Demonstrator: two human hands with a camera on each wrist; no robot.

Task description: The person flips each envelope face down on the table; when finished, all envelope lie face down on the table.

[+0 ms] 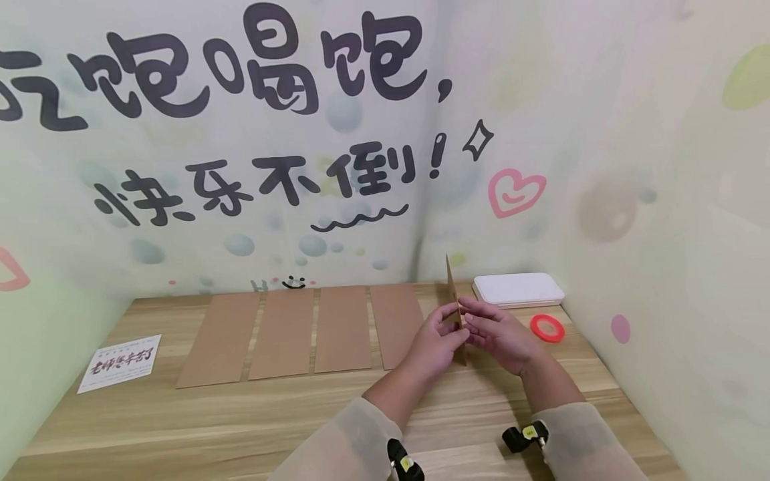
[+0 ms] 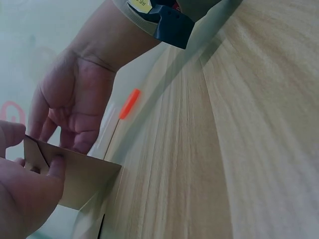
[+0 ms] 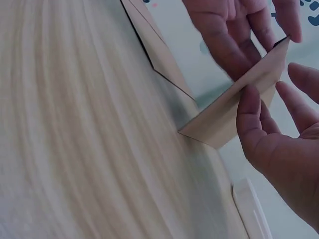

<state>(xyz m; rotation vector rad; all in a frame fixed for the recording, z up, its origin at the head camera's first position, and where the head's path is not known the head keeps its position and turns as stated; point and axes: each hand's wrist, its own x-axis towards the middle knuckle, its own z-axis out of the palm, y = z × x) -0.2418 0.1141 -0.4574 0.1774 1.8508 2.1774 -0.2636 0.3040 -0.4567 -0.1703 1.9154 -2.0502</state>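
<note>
A brown cardboard piece (image 1: 452,277) stands nearly on edge above the table, seen almost edge-on in the head view. My left hand (image 1: 434,339) grips it from the left, with its thumb near the edge closest to me. From the other side my right hand (image 1: 499,335) holds the same piece, fingers bent against its face. In the right wrist view the lower corner of the cardboard (image 3: 214,124) meets or nearly meets the tabletop. A dark line runs near one end of the piece in the left wrist view.
Several flat cardboard strips (image 1: 283,334) lie in a row to the left. Further left is a printed card (image 1: 120,364). A white case (image 1: 519,290) and a red tape roll (image 1: 547,329) are at the right, on the wooden table (image 1: 240,427), with walls behind and beside it.
</note>
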